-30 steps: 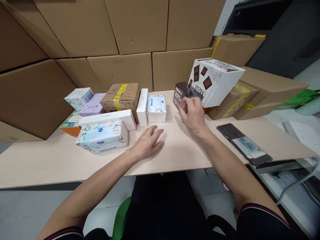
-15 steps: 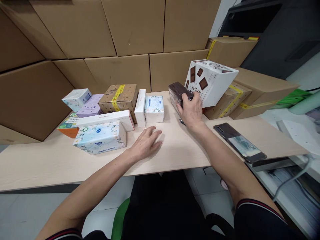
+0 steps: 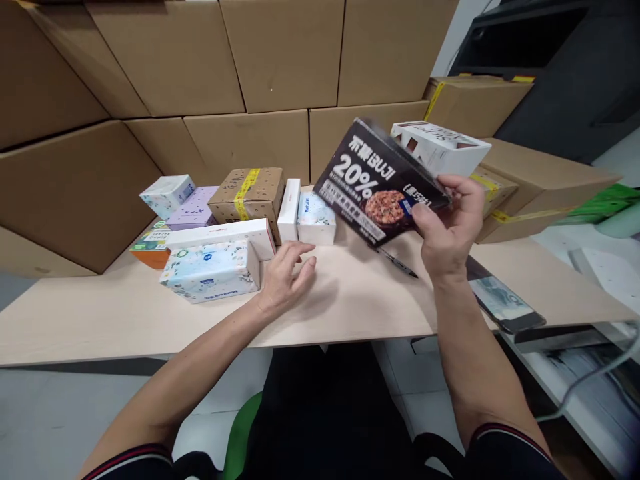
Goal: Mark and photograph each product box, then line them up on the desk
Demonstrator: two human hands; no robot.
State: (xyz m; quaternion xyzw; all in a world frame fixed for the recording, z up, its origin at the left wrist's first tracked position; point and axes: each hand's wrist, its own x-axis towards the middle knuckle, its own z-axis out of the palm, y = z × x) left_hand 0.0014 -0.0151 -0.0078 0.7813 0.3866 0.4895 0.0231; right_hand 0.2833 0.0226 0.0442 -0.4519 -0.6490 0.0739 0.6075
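A black cookie box [image 3: 375, 177] with "20%" and a cookie picture on its front is tilted in the air above the table. My right hand [image 3: 450, 230] grips its right end, thumb on the printed face. Over the table at centre, my left hand [image 3: 287, 277] has its fingers apart and holds nothing. Just left of it lies a tissue pack [image 3: 213, 270] with a leafy print. Behind that hand stand a slim white box [image 3: 289, 212] and a smaller tissue pack [image 3: 317, 220]. A pen [image 3: 399, 263] rests on the table below the cookie box.
A taped brown carton [image 3: 249, 197], a purple box [image 3: 194, 208], a long white box [image 3: 225, 235] and an orange box [image 3: 150, 248] cluster at left. At right are a white box [image 3: 443, 148], more cartons [image 3: 545, 177] and a phone [image 3: 505, 297]. Large cartons [image 3: 280, 60] wall the back.
My right hand has lifted the black cookie box off the table and turned its printed front toward me. The pen is now more exposed. My left hand has barely shifted.
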